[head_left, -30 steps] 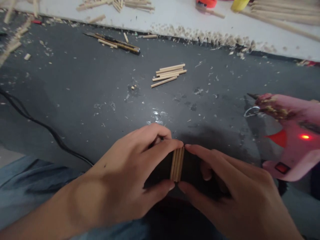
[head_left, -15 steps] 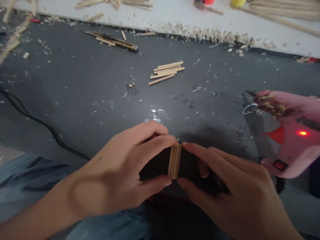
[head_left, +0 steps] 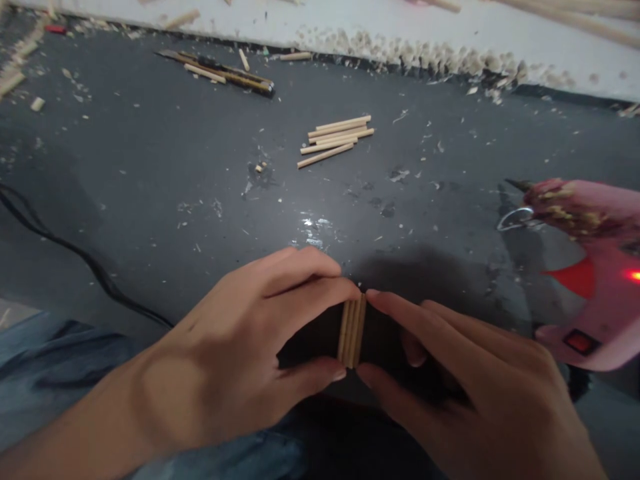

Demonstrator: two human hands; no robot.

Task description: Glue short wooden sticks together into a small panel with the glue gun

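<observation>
Several short wooden sticks (head_left: pixel 352 332) lie side by side in a small flat bundle, close to the lower middle of the view. My left hand (head_left: pixel 280 327) grips the bundle's left side, index fingertip at the top end and thumb at the bottom. From the right, my right hand (head_left: pixel 465 373) presses index finger and thumb against the opposite side. Both hands are closed on the bundle, and their lower fingers are partly in shadow. Beyond them, a loose group of similar sticks (head_left: pixel 335 141) rests on the grey table (head_left: pixel 165 173).
A pink glue gun (head_left: pixel 595 267) with a lit red light stands at the right, nozzle pointing left. A craft knife (head_left: pixel 225 73) lies near the white foam board (head_left: pixel 360 27), whose edge is pitted. A black cable (head_left: pixel 95 263) runs along the left. Wood scraps are scattered about.
My hands keep their hold on the stick bundle with hardly any movement. The view has shifted slightly, so the glue gun appears farther right and the board higher.
</observation>
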